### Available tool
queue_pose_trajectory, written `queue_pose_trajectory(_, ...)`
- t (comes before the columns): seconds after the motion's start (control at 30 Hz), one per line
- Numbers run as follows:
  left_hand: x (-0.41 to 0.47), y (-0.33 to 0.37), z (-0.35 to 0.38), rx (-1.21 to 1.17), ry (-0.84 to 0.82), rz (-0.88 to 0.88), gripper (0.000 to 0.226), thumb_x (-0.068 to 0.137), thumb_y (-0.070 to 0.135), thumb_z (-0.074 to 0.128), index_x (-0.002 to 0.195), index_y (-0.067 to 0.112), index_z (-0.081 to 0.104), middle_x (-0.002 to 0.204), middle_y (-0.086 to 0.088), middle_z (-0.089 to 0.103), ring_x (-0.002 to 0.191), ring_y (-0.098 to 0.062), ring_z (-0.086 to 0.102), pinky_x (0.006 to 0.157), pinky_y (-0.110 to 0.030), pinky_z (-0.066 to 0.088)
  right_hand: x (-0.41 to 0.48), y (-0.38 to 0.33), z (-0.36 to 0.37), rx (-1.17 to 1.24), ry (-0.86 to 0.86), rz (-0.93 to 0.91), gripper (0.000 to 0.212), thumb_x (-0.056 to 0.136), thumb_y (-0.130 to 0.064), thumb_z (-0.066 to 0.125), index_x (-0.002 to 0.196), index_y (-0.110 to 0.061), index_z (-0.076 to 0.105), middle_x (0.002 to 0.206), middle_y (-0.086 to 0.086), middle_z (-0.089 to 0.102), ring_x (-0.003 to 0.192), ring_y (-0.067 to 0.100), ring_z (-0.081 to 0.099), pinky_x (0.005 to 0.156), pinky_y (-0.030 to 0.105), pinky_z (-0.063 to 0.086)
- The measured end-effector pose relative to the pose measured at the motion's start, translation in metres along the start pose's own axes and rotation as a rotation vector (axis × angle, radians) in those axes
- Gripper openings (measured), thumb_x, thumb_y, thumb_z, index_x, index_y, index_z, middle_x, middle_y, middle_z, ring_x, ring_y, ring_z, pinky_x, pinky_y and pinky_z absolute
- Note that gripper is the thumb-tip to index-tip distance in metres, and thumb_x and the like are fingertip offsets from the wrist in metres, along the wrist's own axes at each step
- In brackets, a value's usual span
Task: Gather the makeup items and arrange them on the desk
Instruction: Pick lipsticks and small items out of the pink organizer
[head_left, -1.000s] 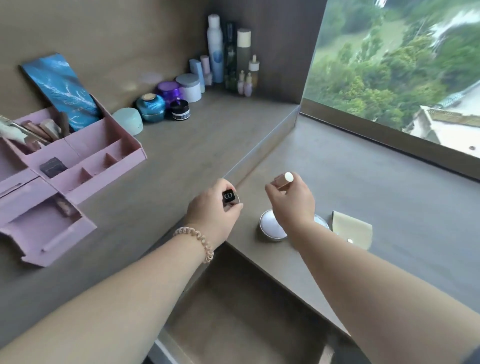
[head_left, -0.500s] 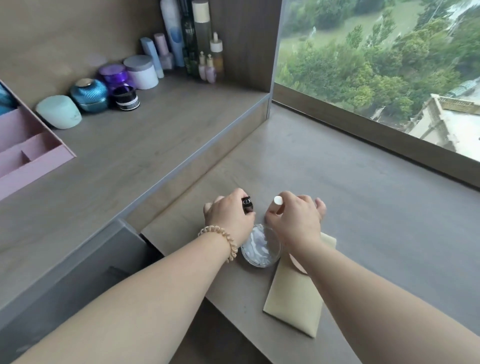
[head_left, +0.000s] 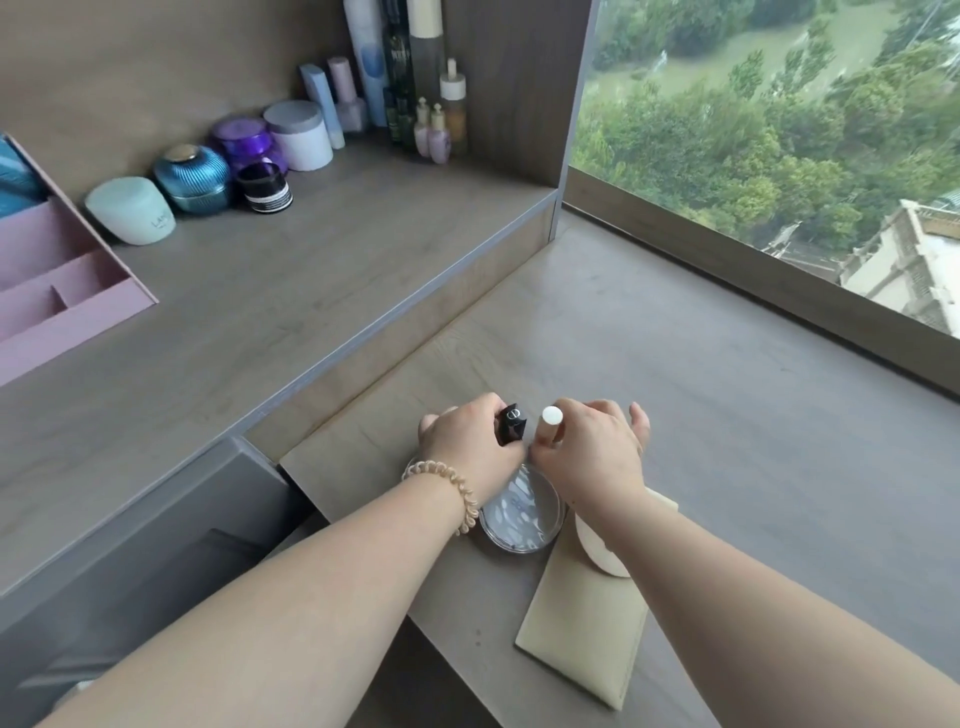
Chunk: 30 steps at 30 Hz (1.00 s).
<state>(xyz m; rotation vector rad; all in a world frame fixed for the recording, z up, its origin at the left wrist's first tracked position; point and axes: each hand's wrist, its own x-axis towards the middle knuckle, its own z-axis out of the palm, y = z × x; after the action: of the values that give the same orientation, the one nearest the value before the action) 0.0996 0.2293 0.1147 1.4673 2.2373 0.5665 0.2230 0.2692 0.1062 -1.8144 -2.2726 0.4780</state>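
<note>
A black tube (head_left: 511, 425) is being gripped in the left hand (head_left: 467, 448) and a white-capped tube (head_left: 551, 422) pinched in the right hand (head_left: 589, 454), both above the wood desk (head_left: 727, 415); a compact (head_left: 522, 517) is lying beneath them, a window (head_left: 779, 130) beyond.

Single head-worn view, angled forward and down, close over desk (head_left: 727, 467)

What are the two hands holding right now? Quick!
Left hand: closed, gripping a small black tube.
Right hand: closed, pinching a white-capped tube.
</note>
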Motion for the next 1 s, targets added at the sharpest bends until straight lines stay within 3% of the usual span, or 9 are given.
queue_pose_trajectory(0.07, -0.002, -0.001, -0.004, -0.030, -0.024, -0.003, 0.026, 0.072, 0.038, 0.061, 0.096, 0.030, 0.054, 0.088, 0.009, 0.068, 0.096, -0.017, 0.060, 0.086, -0.033, 0.029, -0.002, -0.002, -0.002, 0.030, 0.000, 0.010, 0.013, 0.081, -0.031, 0.052, 0.092, -0.026, 0.057, 0.079, -0.009, 0.062, 0.116, 0.018, 0.045, 0.113, 0.045, 0.005)
queue_pose_trajectory(0.17, -0.008, -0.004, -0.016, -0.060, -0.037, 0.006, 0.041, 0.072, 0.039, 0.062, 0.112, 0.032, 0.051, 0.104, 0.012, 0.064, 0.107, -0.012, 0.056, 0.092, -0.032, 0.028, -0.009, -0.006, -0.008, 0.147, 0.029, 0.000, 0.056, 0.070, -0.040, 0.066, 0.122, -0.032, 0.049, 0.101, -0.011, 0.063, 0.122, 0.014, 0.041, 0.113, 0.043, 0.007)
queue_pose_trajectory(0.27, -0.014, -0.005, -0.036, -0.054, -0.043, 0.050, 0.048, 0.076, 0.038, 0.062, 0.121, 0.029, 0.048, 0.119, 0.010, 0.058, 0.116, -0.012, 0.051, 0.098, -0.032, 0.026, -0.021, -0.017, -0.016, 0.221, 0.221, -0.100, 0.071, 0.059, -0.047, 0.068, 0.125, -0.028, 0.051, 0.112, -0.007, 0.060, 0.117, 0.018, 0.046, 0.109, 0.041, 0.020)
queue_pose_trajectory(0.37, -0.021, -0.010, -0.070, -0.088, 0.061, 0.099, 0.044, 0.080, 0.034, 0.060, 0.122, 0.028, 0.048, 0.121, 0.010, 0.057, 0.116, -0.011, 0.050, 0.101, -0.034, 0.026, -0.030, -0.049, -0.023, 0.335, 0.404, -0.194, 0.064, 0.061, -0.047, 0.063, 0.120, -0.023, 0.056, 0.118, 0.000, 0.057, 0.115, 0.022, 0.046, 0.102, 0.035, 0.025)
queue_pose_trajectory(0.43, -0.025, -0.016, -0.096, -0.123, 0.166, 0.115, 0.039, 0.081, 0.026, 0.058, 0.120, 0.027, 0.051, 0.119, 0.009, 0.058, 0.115, -0.010, 0.051, 0.100, -0.033, 0.027, -0.030, -0.081, -0.029, 0.415, 0.439, -0.235, 0.056, 0.066, -0.042, 0.061, 0.118, -0.022, 0.057, 0.119, 0.000, 0.056, 0.115, 0.020, 0.045, 0.100, 0.031, 0.024)
queue_pose_trajectory(0.73, -0.058, -0.113, -0.240, -0.094, 0.612, 0.013, 0.029, 0.075, 0.011, 0.058, 0.101, 0.023, 0.061, 0.104, 0.006, 0.065, 0.102, -0.015, 0.057, 0.094, -0.041, 0.044, -0.041, -0.271, -0.013, 0.523, 0.324, -0.565, 0.041, 0.076, -0.022, 0.059, 0.117, -0.021, 0.058, 0.118, 0.001, 0.058, 0.114, 0.022, 0.048, 0.096, 0.037, 0.030)
queue_pose_trajectory(0.9, -0.074, -0.176, -0.292, 0.155, 0.759, -0.088, 0.027, 0.073, 0.014, 0.059, 0.098, 0.024, 0.061, 0.102, 0.004, 0.063, 0.100, -0.022, 0.054, 0.086, -0.035, 0.037, -0.044, -0.341, 0.016, 0.508, 0.250, -0.653, 0.047, 0.073, -0.016, 0.054, 0.120, -0.022, 0.057, 0.125, -0.001, 0.056, 0.115, 0.023, 0.046, 0.092, 0.035, 0.031)
queue_pose_trajectory(1.0, -0.079, -0.222, -0.321, 0.371, 0.767, -0.186, 0.038, 0.074, 0.021, 0.059, 0.111, 0.026, 0.056, 0.119, 0.002, 0.054, 0.113, -0.024, 0.043, 0.089, -0.036, 0.030, -0.035, -0.380, 0.030, 0.497, 0.199, -0.675, 0.044, 0.079, -0.011, 0.059, 0.122, -0.022, 0.057, 0.128, -0.001, 0.056, 0.118, 0.025, 0.046, 0.092, 0.037, 0.031)
